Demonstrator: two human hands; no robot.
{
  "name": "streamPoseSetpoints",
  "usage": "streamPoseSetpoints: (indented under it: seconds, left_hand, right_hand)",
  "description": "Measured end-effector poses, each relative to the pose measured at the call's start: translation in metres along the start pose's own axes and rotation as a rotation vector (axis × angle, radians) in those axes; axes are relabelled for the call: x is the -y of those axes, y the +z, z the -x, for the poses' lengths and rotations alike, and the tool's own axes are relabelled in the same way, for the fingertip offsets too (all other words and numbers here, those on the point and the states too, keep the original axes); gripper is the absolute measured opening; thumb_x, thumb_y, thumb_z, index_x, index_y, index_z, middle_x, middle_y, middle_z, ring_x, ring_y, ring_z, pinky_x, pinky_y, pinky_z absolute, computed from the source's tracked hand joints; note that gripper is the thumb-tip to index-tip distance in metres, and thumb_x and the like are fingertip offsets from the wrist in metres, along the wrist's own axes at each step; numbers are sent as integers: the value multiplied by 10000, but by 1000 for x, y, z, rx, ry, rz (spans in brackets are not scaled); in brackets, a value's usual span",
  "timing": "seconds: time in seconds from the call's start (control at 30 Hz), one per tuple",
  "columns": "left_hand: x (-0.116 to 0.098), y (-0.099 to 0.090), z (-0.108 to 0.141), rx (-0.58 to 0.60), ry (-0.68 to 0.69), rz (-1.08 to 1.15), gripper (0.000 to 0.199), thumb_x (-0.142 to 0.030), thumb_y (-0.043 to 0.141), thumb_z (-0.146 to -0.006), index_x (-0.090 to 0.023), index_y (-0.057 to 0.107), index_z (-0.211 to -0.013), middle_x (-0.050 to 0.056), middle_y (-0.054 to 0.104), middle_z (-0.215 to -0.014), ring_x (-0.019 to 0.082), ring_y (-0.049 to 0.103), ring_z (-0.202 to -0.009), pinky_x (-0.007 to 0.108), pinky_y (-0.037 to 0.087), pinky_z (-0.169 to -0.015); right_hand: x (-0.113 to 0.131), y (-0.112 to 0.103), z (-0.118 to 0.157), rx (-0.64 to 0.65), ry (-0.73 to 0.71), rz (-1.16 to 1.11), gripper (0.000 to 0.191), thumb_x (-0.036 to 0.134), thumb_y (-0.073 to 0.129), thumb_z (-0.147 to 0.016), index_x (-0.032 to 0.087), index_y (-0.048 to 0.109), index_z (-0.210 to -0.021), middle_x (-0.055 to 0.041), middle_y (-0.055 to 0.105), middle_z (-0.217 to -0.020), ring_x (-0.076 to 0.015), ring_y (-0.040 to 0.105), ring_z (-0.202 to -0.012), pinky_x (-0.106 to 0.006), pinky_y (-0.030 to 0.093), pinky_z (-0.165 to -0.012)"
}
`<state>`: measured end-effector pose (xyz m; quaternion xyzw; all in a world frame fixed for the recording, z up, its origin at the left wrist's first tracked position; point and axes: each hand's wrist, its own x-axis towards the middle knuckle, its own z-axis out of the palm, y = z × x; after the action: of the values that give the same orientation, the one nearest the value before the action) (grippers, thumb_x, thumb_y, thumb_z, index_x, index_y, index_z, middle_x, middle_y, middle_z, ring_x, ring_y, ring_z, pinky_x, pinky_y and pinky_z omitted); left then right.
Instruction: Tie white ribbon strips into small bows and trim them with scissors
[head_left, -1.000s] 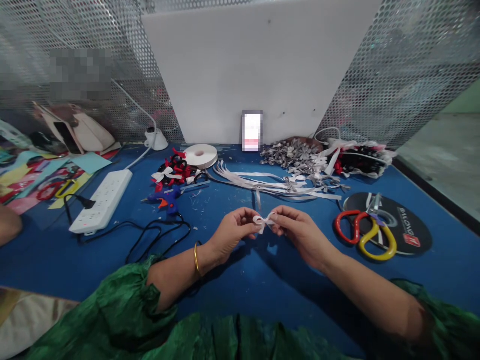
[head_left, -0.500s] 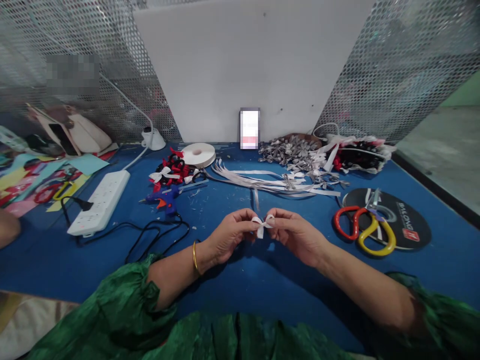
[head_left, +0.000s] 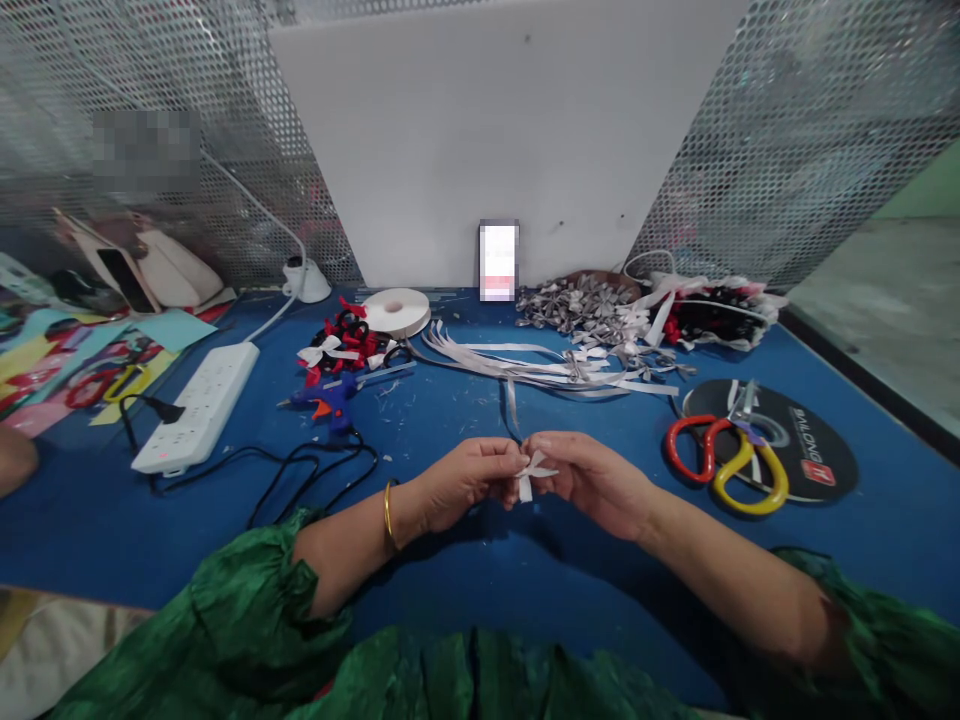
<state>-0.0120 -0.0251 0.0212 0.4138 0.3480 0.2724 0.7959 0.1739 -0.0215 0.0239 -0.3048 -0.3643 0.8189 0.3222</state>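
Low over the blue table, a small white ribbon bow (head_left: 526, 486) sits between my two hands with its ends spread out. My left hand (head_left: 465, 480) pinches its left side between thumb and fingertips. From the other side my right hand (head_left: 596, 480) is closed around the bow, its fingers curled behind; part of the bow is hidden by the fingertips. Just beyond the hands lie loose white ribbon strips (head_left: 495, 362). A heap of grey and white ribbon bows (head_left: 581, 305) is farther back.
Red-and-yellow-handled scissors (head_left: 750, 480) rest on a black disc (head_left: 825, 440) at right. To the left are a blue glue gun (head_left: 334, 400), its cord, a power strip (head_left: 199, 405), a ribbon roll (head_left: 409, 315) and red-black bows (head_left: 352, 345). A phone (head_left: 499, 262) leans against the white board.
Both hands have lowered slightly, and the bow has turned between them. Its two loops were held apart by the fingertips; now its tails show, with the right fingers closer over it.
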Motion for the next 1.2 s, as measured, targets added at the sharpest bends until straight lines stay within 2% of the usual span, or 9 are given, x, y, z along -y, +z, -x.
streamPoseSetpoints:
  seconds: [0.23, 0.47, 0.67, 0.77, 0.97, 1.03, 1.13, 1.2]
  left_hand:
    - [2, 7, 0, -97, 104, -163, 345, -440, 589, -819, -149, 523, -645, -27, 432, -559, 72, 364, -520, 195, 285, -496]
    - [3, 10, 0, -98, 86, -27, 303, -411, 602, -791, -143, 549, -660, -25, 463, -565, 70, 365, -512, 205, 289, -498]
    - [3, 10, -1, -94, 48, 68, 256, -357, 624, -780, -141, 549, -666, -37, 444, -572, 60, 331, -499, 205, 301, -497]
    - [5, 9, -2, -118, 60, 94, 267, -363, 642, -784, -139, 547, -675, -29, 448, -600, 70, 378, -537, 204, 336, -520]
    - [5, 3, -2, -158, 126, 212, 454, -595, 569, -798, -155, 600, -903, 12, 536, -746, 99, 492, -632, 218, 404, -579]
    - [3, 3, -2, -188, 160, 186, 422, -548, 631, -774, -153, 613, -922, 23, 562, -791, 109, 525, -684, 227, 430, -618]
    - [2, 5, -1, -226, 180, 65, 315, -401, 738, -724, -143, 630, -867, 28, 598, -804, 115, 555, -732, 229, 443, -669]
    - [2, 6, -1, -254, 174, 42, 285, -364, 758, -709, -137, 635, -829, 29, 612, -789, 114, 564, -729, 229, 442, -678]
  right_hand:
    - [-1, 11, 2, -93, 55, 89, 256, 317, 645, -755, 160, 547, -578, 30, 432, -545, -97, 371, -513, -254, 304, -519]
    - [-7, 16, 1, -113, 35, -19, 270, 266, 651, -711, 170, 486, -520, 50, 377, -490, -82, 322, -471, -258, 268, -500]
    - [-13, 13, -2, -93, 33, -58, 308, 257, 624, -754, 173, 441, -521, 58, 354, -496, -73, 301, -460, -250, 281, -502]
    - [-11, 10, -2, -85, 14, -64, 305, 249, 621, -776, 167, 454, -534, 50, 378, -516, -72, 310, -468, -247, 297, -511]
    - [2, 5, -1, -146, -21, -149, 273, 304, 714, -757, 147, 543, -613, 42, 425, -598, -64, 325, -497, -231, 324, -516]
    - [3, 5, -1, -155, -38, -156, 274, 311, 729, -747, 147, 551, -619, 40, 432, -604, -67, 339, -507, -228, 331, -517]
    - [1, 6, -1, -165, -53, -106, 269, 342, 727, -749, 146, 578, -639, 26, 465, -624, -80, 383, -540, -229, 346, -534]
    - [0, 7, -1, -165, -65, -42, 280, 370, 721, -752, 150, 585, -645, 14, 481, -643, -94, 409, -573, -235, 353, -549]
